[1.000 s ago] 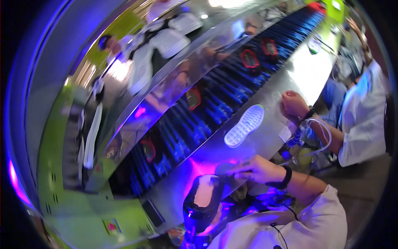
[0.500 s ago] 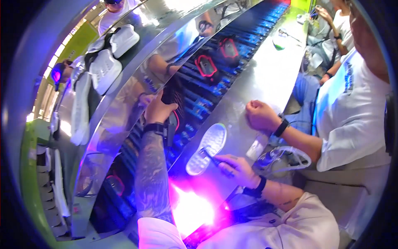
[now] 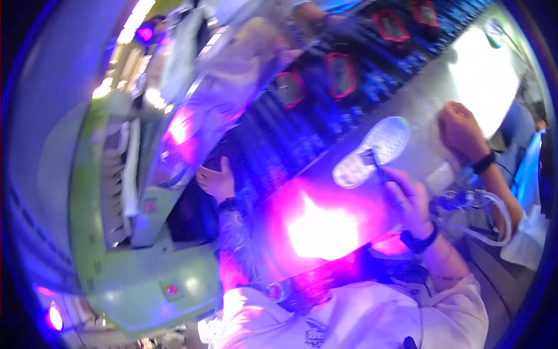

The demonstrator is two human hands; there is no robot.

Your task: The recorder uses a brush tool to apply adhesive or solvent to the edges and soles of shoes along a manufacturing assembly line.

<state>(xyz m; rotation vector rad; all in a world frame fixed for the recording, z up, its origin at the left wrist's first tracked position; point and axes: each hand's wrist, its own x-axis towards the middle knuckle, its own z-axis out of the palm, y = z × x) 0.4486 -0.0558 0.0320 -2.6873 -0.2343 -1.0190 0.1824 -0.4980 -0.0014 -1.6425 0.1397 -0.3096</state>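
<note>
Right hand [image 3: 410, 200] closed round dark tool [image 3: 376, 163]; sole [image 3: 386, 139] just beyond this grip, under tool's tip. Left hand [image 3: 217, 181] spread wide, leftward, by rollers [image 3: 273, 154]; I see motion blur.

Head camera: your view looks from the left lens on your head, upright and unmirrored.
Facing: down and forward, over your white shirt [image 3: 372, 314] at the lower edge, onto the metal table [image 3: 430, 99], then across to the dark conveyor [image 3: 296, 134], which slants from lower left to upper right.
Hands: your left hand [image 3: 218, 181] sits left of centre, your right hand [image 3: 411, 203] right of it, both at close range.
Right side: a co-worker's hand [image 3: 462, 131] falls within your field.
Fisheye rim: it curves the green base [image 3: 139, 291] at lower left.
Upper left: seemingly farther off, though blur makes depth uncertain.
</note>
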